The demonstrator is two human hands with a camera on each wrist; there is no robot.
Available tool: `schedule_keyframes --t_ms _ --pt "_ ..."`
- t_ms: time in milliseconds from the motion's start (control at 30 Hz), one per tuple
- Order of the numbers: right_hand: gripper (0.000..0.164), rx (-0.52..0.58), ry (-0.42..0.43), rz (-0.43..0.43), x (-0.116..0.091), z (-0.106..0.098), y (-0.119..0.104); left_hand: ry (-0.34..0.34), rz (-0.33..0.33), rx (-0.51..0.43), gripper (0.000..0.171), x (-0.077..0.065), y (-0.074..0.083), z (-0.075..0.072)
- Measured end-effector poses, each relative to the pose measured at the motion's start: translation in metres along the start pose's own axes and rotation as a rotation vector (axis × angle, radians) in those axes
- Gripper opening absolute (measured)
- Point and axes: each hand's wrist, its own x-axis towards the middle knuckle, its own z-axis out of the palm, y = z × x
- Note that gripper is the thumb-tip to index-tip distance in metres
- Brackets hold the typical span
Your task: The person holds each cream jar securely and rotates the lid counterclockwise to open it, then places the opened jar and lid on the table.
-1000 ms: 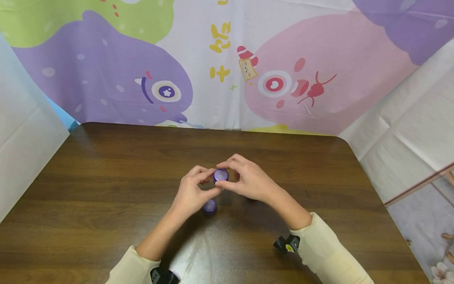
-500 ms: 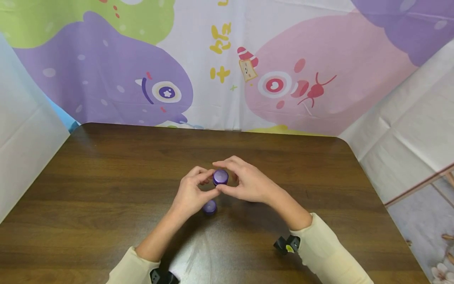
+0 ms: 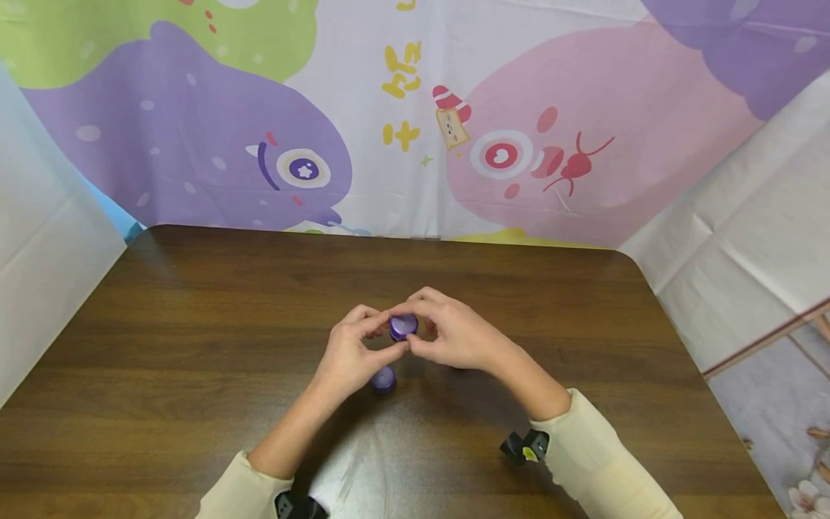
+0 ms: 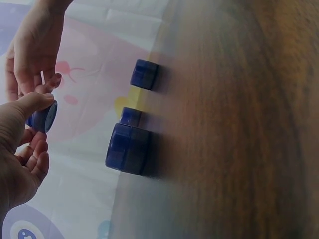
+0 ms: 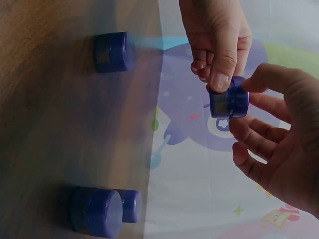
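A small purple round jar (image 3: pixel 403 326) with a lid is held in the air over the middle of the table. My left hand (image 3: pixel 353 349) pinches its body between thumb and fingers. My right hand (image 3: pixel 457 330) has thumb and fingertips curled round the lid, as the right wrist view shows with the jar (image 5: pixel 229 99) between both hands. Below the hands, another purple jar (image 3: pixel 383 378) stands on the table. The left wrist view shows more standing jars: a large one (image 4: pixel 128 149), a smaller one (image 4: pixel 131 117) behind it and a separate one (image 4: pixel 144 74).
The brown wooden table (image 3: pixel 194 346) runs back to a hanging cloth (image 3: pixel 415 202) printed with cartoon animals. Pale sheets (image 3: pixel 52 238) hang at the sides. Each wrist carries a black camera (image 3: pixel 524 446). From the head, some standing jars are hidden by the hands.
Half a second ago the right hand's upper fingers stood a little off the lid; now they are back against it. The left hand has stayed in place with the jar.
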Motion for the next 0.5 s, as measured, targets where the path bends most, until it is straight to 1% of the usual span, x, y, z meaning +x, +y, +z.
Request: schedule_keyframes --t_ms 67,200,267,367,433,500 --pt "0.040 -0.001 0.020 -0.007 -0.0002 0.0002 -0.0005 0.003 0.004 0.008 0.043 -0.0001 -0.0001 -0.0002" --pt "0.039 -0.018 0.097 -0.003 0.0006 0.0012 0.0000 0.003 0.010 0.012 0.040 0.0003 0.0000 -0.0003" --pt "0.037 -0.030 0.108 0.007 0.0008 0.0007 -0.0002 0.002 0.009 0.011 0.040 0.0004 0.0001 -0.0001" --pt "0.033 -0.040 0.065 0.008 0.0010 -0.0007 -0.0009 0.000 0.007 0.002 0.040 0.0002 0.0006 0.0000" --pt "0.034 -0.039 0.024 0.006 0.0007 -0.0017 -0.0018 -0.003 0.003 0.000 0.041 -0.0002 0.0006 0.0001" --pt "0.037 -0.033 0.001 -0.002 0.0004 -0.0021 -0.0025 -0.005 0.001 -0.002 0.040 -0.0003 0.0003 0.0002"
